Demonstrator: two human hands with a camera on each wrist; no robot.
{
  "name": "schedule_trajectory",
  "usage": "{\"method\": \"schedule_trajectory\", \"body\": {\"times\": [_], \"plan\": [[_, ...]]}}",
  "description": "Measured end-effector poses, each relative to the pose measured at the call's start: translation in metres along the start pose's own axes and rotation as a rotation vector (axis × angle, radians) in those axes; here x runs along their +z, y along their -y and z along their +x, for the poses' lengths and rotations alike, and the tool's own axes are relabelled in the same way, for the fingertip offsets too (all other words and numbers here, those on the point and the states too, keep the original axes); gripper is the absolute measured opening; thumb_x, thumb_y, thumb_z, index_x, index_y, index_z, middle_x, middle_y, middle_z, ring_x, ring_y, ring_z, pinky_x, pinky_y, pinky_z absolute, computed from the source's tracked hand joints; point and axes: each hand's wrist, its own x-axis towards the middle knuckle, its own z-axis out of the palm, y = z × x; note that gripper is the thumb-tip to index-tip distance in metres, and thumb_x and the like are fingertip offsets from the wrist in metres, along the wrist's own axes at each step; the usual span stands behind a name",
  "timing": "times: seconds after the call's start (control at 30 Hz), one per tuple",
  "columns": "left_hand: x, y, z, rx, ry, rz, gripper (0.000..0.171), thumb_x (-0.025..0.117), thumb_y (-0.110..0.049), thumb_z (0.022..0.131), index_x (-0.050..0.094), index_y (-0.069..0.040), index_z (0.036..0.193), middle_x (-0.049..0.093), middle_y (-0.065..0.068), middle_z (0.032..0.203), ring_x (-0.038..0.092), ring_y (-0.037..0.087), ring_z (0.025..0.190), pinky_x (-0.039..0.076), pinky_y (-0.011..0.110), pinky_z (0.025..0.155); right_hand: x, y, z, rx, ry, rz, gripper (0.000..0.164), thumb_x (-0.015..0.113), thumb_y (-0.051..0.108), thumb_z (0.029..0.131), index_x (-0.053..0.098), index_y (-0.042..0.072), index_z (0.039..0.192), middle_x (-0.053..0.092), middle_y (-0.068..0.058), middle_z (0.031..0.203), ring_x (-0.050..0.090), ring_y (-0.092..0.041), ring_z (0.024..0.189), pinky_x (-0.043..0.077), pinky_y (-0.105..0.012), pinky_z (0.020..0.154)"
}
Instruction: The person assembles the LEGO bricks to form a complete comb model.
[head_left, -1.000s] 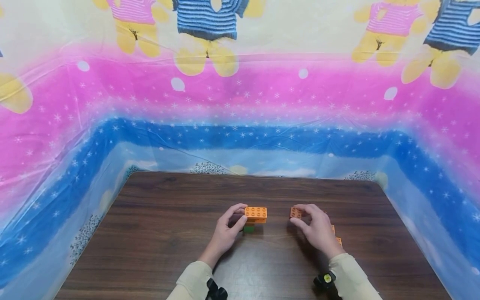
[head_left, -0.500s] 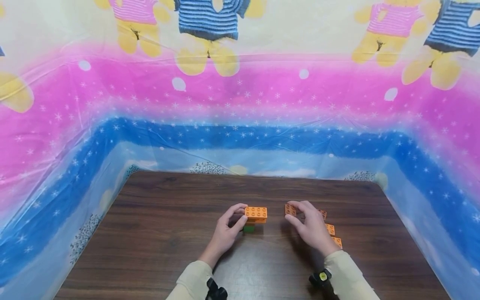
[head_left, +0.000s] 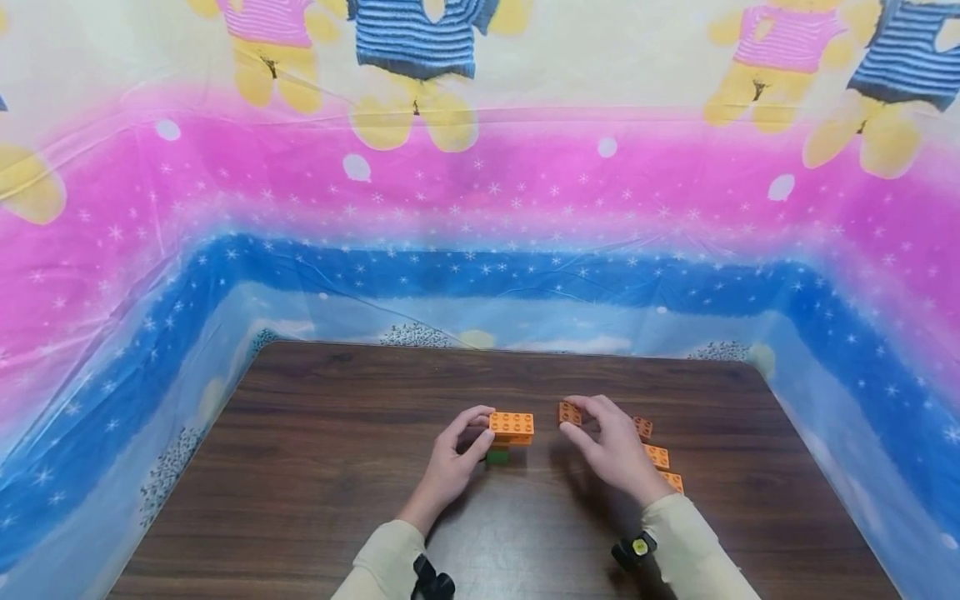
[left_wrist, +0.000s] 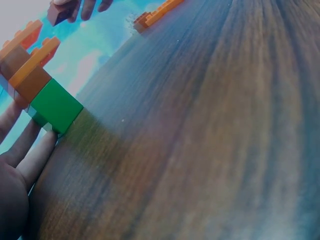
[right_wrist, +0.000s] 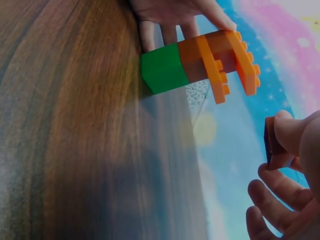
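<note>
My left hand (head_left: 453, 454) holds a stack of toy building bricks (head_left: 512, 427) upright on the table, thumb and fingers on its left side. In the right wrist view the stack has a green brick (right_wrist: 165, 69) at the bottom, then brown bricks alternating with longer orange bricks (right_wrist: 212, 67) that overhang to one side. To the right, my right hand (head_left: 618, 454) pinches a small brown brick (head_left: 570, 413) between thumb and fingers, studs up. This brick is raised above the table, a short gap from the stack. Its hollow underside faces down.
Beside my right hand a short diagonal row of loose bricks lies on the table: a brown brick (head_left: 642, 427), an orange brick (head_left: 657, 456) and another orange brick (head_left: 674, 482). A patterned cloth (head_left: 480, 275) hangs behind the brown wooden table (head_left: 337, 392).
My right hand has moved left and slightly away from me with the brown brick, closer to the stack. The loose bricks behind it have come into fuller view. My left hand stays put.
</note>
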Motion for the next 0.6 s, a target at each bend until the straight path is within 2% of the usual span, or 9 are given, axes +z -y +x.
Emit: {"method": "schedule_trajectory", "body": {"times": [0.17,0.37,0.6], "plan": [[0.0,-0.001,-0.001,-0.015,-0.004,0.003,0.032,0.061,-0.01,0.106,0.064,-0.016,0.137,0.067,0.015,0.125,0.066,0.037,0.119,0.056,0.032,0.088,-0.001,0.005,0.002,-0.016,0.016,0.006,0.043,0.073,0.027,0.102,0.064,0.015,0.142,0.066,-0.001,0.124,0.064,-0.016,0.108,0.058,-0.044,0.09],[0.001,-0.001,0.0,-0.004,-0.005,0.012,0.033,0.061,-0.009,0.106,0.063,-0.006,0.139,0.067,0.016,0.124,0.066,0.037,0.119,0.055,0.033,0.09,0.001,0.011,0.005,-0.04,0.006,0.026,0.042,0.076,0.028,0.099,0.065,0.017,0.139,0.067,0.003,0.121,0.066,-0.013,0.105,0.059,-0.041,0.089],[0.0,-0.001,0.0,-0.001,-0.004,0.017,0.033,0.061,-0.01,0.106,0.063,-0.007,0.139,0.066,0.018,0.125,0.065,0.038,0.119,0.055,0.033,0.091,0.003,0.019,0.01,-0.056,-0.012,0.05,0.037,0.08,0.03,0.096,0.069,0.02,0.13,0.069,0.005,0.119,0.068,-0.014,0.105,0.059,-0.042,0.089]]}}
